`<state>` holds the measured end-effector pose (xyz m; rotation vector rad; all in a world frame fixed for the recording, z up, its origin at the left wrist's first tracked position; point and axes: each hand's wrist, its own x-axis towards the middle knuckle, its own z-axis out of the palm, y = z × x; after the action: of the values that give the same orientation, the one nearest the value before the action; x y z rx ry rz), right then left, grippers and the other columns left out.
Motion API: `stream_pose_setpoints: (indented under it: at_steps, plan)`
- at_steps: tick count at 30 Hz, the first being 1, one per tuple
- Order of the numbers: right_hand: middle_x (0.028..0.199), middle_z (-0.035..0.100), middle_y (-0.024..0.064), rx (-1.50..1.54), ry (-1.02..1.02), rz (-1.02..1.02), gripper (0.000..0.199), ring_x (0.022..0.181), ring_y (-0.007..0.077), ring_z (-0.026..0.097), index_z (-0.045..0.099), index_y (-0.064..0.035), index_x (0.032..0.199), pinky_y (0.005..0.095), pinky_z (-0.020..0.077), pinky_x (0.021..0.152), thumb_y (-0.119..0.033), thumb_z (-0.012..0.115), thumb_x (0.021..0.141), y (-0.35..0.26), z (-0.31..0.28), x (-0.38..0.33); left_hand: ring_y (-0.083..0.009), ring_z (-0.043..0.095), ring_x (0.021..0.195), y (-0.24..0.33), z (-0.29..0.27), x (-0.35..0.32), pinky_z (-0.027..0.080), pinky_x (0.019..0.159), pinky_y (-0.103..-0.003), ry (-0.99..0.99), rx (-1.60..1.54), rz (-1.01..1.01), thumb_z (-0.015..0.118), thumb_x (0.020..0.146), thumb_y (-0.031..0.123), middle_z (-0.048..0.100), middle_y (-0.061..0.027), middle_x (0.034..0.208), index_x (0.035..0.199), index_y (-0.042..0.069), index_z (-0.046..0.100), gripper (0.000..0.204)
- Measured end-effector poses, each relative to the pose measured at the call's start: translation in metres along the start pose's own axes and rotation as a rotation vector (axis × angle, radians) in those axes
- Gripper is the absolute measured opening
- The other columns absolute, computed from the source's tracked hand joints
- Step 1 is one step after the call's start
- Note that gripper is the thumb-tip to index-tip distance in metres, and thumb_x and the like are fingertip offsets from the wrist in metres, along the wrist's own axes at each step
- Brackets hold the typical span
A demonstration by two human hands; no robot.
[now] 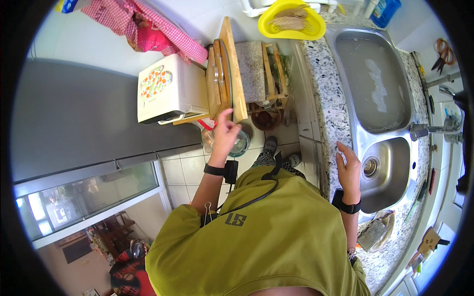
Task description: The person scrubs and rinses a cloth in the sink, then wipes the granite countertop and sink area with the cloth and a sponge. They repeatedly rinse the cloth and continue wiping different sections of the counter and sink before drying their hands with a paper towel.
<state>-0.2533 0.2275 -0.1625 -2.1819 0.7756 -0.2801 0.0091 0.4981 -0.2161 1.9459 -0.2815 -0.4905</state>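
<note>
Steel sink [395,163] empty beside right hand [349,170]; yellow colander [292,19] holds fibres.

An olive-green T-shirt [256,237] with a dark mark is worn (a black cable [256,197] runs across it), black bands [214,170] on both wrists, grey shoes [270,145].

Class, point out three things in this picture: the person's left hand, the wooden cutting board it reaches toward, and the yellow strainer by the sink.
left hand [224,132], head view, back of the hand
wooden cutting board [234,64], head view, its long upper edge
yellow strainer [269,29], head view, its rim
</note>
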Motion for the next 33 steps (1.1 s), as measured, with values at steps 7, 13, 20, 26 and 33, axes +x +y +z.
stream_pose_setpoints:
  at_steps: [7,13,20,26,33]
  plan:
    - [0.104,0.064,0.0165,0.088,0.149,0.01,0.029,0.095,0.0284,0.063,0.061,-0.0002,0.111,0.0344,0.0482,0.083,-0.001,0.056,0.082,0.034,-0.028,-0.011,-0.0079,0.047,0.061,0.06,0.013,0.006,0.041,0.055,-0.023,0.13,-0.022,0.158,0.059,0.084,0.002,0.052,-0.0014,0.073,0.127,0.005,0.036,0.049]
    - [0.105,0.063,0.018,0.062,0.334,0.032,0.028,0.095,0.0365,0.06,0.061,-0.0047,0.109,0.0395,0.0483,0.082,-0.005,0.058,0.081,0.055,-0.062,-0.021,-0.0081,0.052,0.069,0.114,0.043,0.021,0.046,0.065,-0.022,-0.469,0.343,0.447,0.064,0.08,0.002,0.058,-0.0012,0.083,0.135,0.009,0.041,0.06]
    - [0.102,0.063,0.0163,-0.026,0.472,0.089,0.029,0.092,0.0353,0.06,0.062,-0.0058,0.108,0.0388,0.0483,0.08,-0.005,0.058,0.08,0.057,-0.101,-0.029,-0.0083,0.051,0.075,0.187,0.096,0.083,0.044,0.073,-0.022,-0.58,0.278,0.592,0.062,0.08,0.001,0.058,-0.0042,0.098,0.134,0.004,0.043,0.057]
    - [0.102,0.064,0.0171,0.157,0.802,0.26,0.031,0.091,0.0302,0.063,0.061,-0.0062,0.113,0.0345,0.0492,0.079,-0.006,0.058,0.082,0.061,-0.131,0.008,-0.0115,0.055,0.088,0.261,0.231,0.164,0.047,0.082,-0.026,-0.894,0.046,0.719,0.064,0.081,0.002,0.055,-0.007,0.113,0.131,0.004,0.046,0.053]
    - [0.103,0.065,0.0157,0.08,0.211,0.212,0.032,0.095,0.0324,0.062,0.062,-0.0071,0.113,0.0364,0.0486,0.082,-0.018,0.057,0.084,0.086,-0.113,0.144,-0.0172,0.05,0.113,0.255,0.378,0.211,0.04,0.092,-0.032,-1.219,0.308,0.074,0.057,0.091,0.026,0.051,-0.0049,0.123,0.131,0.011,0.046,0.044]
